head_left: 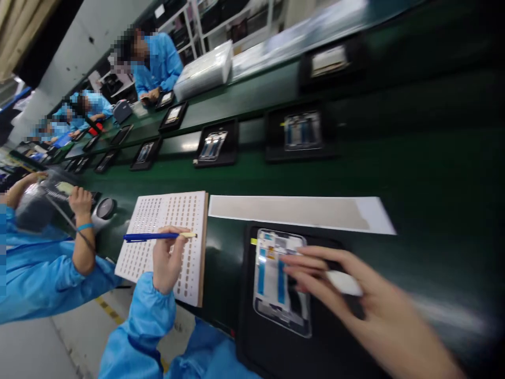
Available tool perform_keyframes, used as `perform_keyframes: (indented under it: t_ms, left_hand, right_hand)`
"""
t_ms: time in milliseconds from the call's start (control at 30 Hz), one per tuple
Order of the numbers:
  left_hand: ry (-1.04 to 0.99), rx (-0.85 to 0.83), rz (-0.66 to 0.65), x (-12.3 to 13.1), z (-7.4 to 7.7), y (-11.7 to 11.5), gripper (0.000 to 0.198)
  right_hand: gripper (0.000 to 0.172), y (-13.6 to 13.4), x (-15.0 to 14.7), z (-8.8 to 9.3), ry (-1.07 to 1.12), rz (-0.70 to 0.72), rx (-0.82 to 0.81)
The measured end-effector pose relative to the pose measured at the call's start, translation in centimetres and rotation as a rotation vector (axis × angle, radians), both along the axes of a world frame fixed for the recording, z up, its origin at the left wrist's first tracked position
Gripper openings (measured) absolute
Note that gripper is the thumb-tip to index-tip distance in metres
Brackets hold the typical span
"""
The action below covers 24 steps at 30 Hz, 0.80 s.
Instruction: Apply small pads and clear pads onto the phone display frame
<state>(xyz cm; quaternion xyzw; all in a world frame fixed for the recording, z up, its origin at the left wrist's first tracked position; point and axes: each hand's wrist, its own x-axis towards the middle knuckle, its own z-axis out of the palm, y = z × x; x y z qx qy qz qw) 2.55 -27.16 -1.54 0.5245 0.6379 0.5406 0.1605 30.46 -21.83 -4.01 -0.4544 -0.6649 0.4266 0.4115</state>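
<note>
Running through workshop: green conveyor belt (394, 173)

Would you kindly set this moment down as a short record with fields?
Setting: green conveyor belt carrying a row of black trays with phone frames
Left hand: holds a blue pen-like tool over the white perforated sheet
Right hand: fingers spread on the phone frame, a white finger cot on one finger
Phone frame: lies in the nearest black tray
Beyond tray: pale strip flat on the belt
Others: people in blue coats along the line; a neighbour's hand at the left
</note>
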Motion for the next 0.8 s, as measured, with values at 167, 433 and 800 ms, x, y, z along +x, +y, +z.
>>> perform_keyframes:
  t_ms: [167,433,800]
  left_hand:
    - [0.144,0.122,-0.251,7.2,0.3,2.1,0.010]
    - [0.266,0.175,-0.457,10.1,-0.1,3.7,0.011]
    - [-0.170,-0.099,-0.370,12.1,-0.2,4.4,0.020]
  right_hand:
    - [0.025,0.1,-2.3,2.4,0.317,0.072,-0.168]
    - [0.023,-0.3,-2.0,1.3,0.457,-0.102,-0.187]
    - [0.011,-0.4,-1.4,1.2,0.382,-0.160,-0.067]
